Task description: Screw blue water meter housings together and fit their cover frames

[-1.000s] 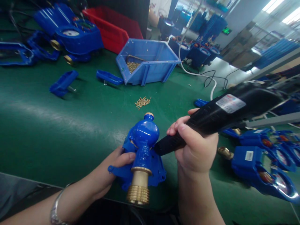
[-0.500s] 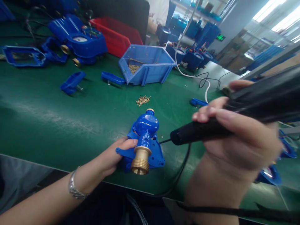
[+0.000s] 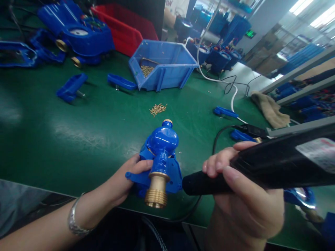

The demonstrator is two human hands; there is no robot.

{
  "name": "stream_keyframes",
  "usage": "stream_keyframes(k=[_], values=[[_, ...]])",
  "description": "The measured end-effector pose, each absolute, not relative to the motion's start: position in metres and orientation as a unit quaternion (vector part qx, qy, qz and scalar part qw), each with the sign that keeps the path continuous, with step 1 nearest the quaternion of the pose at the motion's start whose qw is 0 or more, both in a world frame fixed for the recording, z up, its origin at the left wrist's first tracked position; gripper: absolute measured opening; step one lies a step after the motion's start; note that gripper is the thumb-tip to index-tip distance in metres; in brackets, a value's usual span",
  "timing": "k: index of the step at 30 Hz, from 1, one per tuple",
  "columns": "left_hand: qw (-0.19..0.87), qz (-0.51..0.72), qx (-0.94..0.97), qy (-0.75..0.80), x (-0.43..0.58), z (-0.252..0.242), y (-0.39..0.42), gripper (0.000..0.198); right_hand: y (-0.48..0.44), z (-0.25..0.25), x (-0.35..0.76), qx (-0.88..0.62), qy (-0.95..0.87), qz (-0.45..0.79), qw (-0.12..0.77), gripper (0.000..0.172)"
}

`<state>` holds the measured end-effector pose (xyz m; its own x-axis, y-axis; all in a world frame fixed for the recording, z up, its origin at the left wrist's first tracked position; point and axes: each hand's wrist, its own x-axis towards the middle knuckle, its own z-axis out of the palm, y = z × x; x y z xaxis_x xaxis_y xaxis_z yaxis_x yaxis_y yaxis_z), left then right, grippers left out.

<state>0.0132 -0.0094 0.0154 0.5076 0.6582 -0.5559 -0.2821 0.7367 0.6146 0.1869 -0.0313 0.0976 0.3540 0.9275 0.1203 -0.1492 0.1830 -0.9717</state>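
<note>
My left hand (image 3: 123,181) grips a blue water meter body (image 3: 161,153) with a threaded brass fitting (image 3: 156,191) pointing toward me, at the near edge of the green table (image 3: 65,139). My right hand (image 3: 243,195) is wrapped around a black electric screwdriver (image 3: 267,167). Its nose points left and sits just right of the meter, close to the meter's blue base plate. Whether the tip touches the meter I cannot tell. A small pile of brass screws (image 3: 157,109) lies beyond the meter.
A blue bin (image 3: 163,64) with screws and a red bin (image 3: 123,28) stand at the back. Blue meter parts (image 3: 72,87) and assembled meters (image 3: 75,35) lie at the far left. A white cable (image 3: 230,87), a cloth (image 3: 269,109) and blue pieces (image 3: 225,112) are on the right.
The screwdriver pulled away from the meter and rose, then came back down beside its right side. My left hand kept hold of the meter throughout.
</note>
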Motion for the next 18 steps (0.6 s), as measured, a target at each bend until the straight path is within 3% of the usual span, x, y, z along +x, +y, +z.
stream_keyframes(k=[10,18], values=[[0.806,0.279,0.248,0.459,0.016,0.011,-0.014,0.046,-0.042,0.08,0.188,-0.481,-0.397,0.383,0.682,0.027],[0.809,0.278,0.247,0.456,0.016,0.01,-0.014,0.044,-0.041,0.083,0.187,-0.492,-0.393,0.381,0.677,0.024]])
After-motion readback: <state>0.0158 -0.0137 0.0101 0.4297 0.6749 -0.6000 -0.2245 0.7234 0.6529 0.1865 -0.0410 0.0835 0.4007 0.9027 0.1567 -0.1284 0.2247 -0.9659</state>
